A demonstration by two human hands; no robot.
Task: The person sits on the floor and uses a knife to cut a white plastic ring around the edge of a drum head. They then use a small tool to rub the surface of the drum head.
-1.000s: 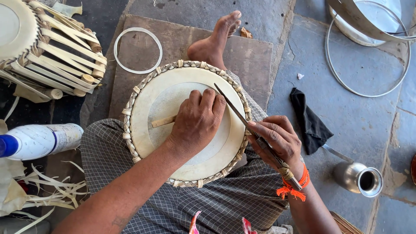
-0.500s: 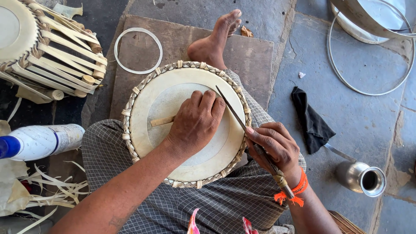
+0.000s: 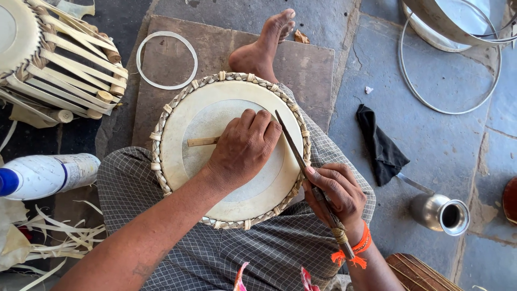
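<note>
Resting on our lap, the round pale-skinned drum with a braided leather rim (image 3: 183, 116) lies face up over the checked grey cloth (image 3: 253, 253) on our legs. Our left hand (image 3: 245, 148) presses flat on the drumhead, fingers curled over a short pale wooden stick (image 3: 202, 141) whose end pokes out to the left. Our right hand (image 3: 334, 194) is clenched around a long thin dark metal blade (image 3: 291, 143), its tip lying on the skin just beside the left fingertips. Our bare foot (image 3: 264, 46) rests on a brown flat mat (image 3: 215, 48) beyond the drum, near a thin white ring (image 3: 141, 51). A second drum laced with pale straps and wooden pegs (image 3: 59, 70) sits at far left, above a white plastic bottle with a blue cap (image 3: 48, 175) and pale strap trimmings (image 3: 59, 237). To the right lie a black rag (image 3: 382, 148), a shiny steel cup (image 3: 439, 213) and a large wire hoop (image 3: 409, 81) on the grey stone floor (image 3: 463, 145).
</note>
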